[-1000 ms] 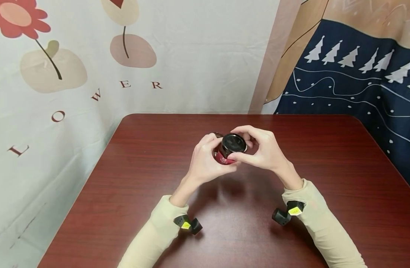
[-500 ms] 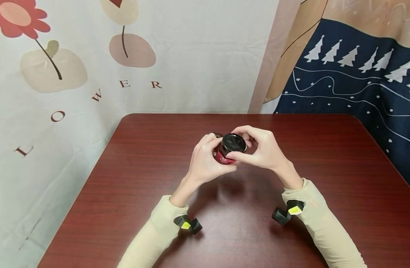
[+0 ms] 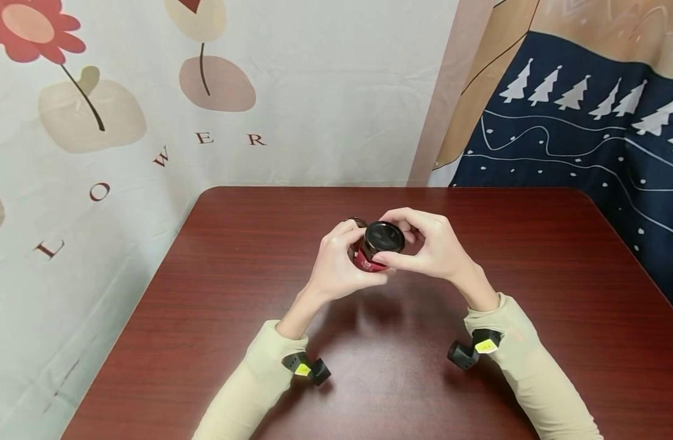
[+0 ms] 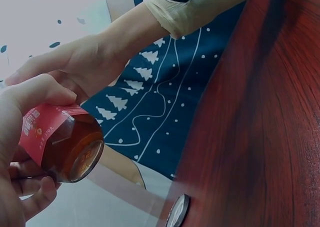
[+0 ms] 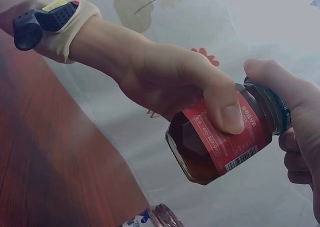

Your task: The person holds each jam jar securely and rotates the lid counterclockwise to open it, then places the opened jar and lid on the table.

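Note:
In the head view a glass jar (image 3: 367,263) with a red label is held above the table, its black lid (image 3: 385,236) facing up toward me. My left hand (image 3: 336,260) grips the jar body, thumb on the near side. Fingers and thumb of my right hand (image 3: 432,244) hold the lid around its rim. The right wrist view shows the label with its barcode and amber-brown contents in the jar (image 5: 220,142); the lid (image 5: 280,107) is on its mouth, partly covered by my right hand. In the left wrist view the jar's base (image 4: 87,160) is visible.
A second jar (image 5: 162,217) with a ridged lid shows at the bottom of the right wrist view; in the head view a dark round top (image 3: 356,221) peeks out behind my left hand. Both hands are over the dark red wooden table (image 3: 248,275). Printed curtains (image 3: 325,91) hang behind.
Both hands keep their hold on the jar and lid, with only a very slight shift in position. The head view has turned a little to the left.

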A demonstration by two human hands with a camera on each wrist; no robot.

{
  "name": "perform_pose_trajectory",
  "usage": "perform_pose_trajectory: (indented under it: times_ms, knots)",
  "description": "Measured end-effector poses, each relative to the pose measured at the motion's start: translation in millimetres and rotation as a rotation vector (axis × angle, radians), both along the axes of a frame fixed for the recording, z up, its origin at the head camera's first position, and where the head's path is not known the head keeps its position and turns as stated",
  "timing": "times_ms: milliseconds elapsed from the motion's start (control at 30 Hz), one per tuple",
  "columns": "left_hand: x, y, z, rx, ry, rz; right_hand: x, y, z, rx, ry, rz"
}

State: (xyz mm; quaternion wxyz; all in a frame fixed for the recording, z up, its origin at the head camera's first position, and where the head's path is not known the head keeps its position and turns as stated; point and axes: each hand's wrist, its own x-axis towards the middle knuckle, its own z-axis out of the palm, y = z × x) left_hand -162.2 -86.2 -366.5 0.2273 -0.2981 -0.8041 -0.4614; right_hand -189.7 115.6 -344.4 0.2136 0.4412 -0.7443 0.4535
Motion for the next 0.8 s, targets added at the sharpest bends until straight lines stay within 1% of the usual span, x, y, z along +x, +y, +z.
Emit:
perform_pose_trajectory:
  times_ms: [133,367,600,800]
  knots:
    - [0.9,0.4,-0.2,0.017,-0.02,-0.02,1.4,0.8,1.6,-0.001,-0.002,0.011]
    - [3.2,0.5,1.2,0.046,-0.065,-0.078,3.1,3.7,2.3,0.01,-0.012,0.033]
    - [3.2,0.5,1.4,0.051,-0.076,-0.114,3.6,6.3,3.1,0.019,-0.013,0.058]
    - [4.5,0.2,0.5,0.06,-0.101,-0.168,4.6,7.7,4.8,0.021,-0.011,0.09]
